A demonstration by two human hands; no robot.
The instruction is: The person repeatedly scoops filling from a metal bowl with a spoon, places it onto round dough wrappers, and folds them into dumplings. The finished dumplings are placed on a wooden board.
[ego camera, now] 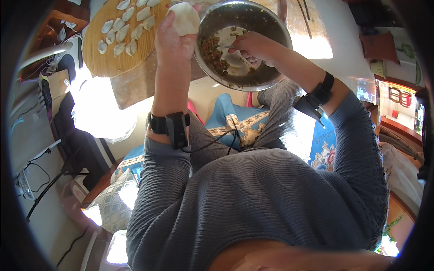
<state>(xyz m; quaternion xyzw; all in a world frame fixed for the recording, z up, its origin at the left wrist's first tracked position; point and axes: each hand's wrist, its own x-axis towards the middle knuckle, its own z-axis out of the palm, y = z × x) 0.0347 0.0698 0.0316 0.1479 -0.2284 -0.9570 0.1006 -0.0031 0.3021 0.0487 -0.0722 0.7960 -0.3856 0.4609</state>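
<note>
Flat across the palm of my left hand (184, 45) lies a round dumpling wrapper (185, 19), its edge held by the thumb. My right hand (252, 47) reaches into a large stainless steel bowl (271, 28) and grips a thin metal utensil (225, 46), perhaps a spoon. The utensil's tip touches chopped filling (213, 56) heaped along the bowl's left side; whatever it carries is too small to tell. Left of my left hand, several folded dumplings (123, 33) sit on a round wooden board (95, 62).
The board and bowl rest on a wooden table (130, 86), whose near edge is above my lap. A pair of chopsticks (307, 17) lies beyond the bowl at the right. A white plastic bag (101, 105) stands at the left. A cable (217, 139) hangs from my left wrist device (176, 130).
</note>
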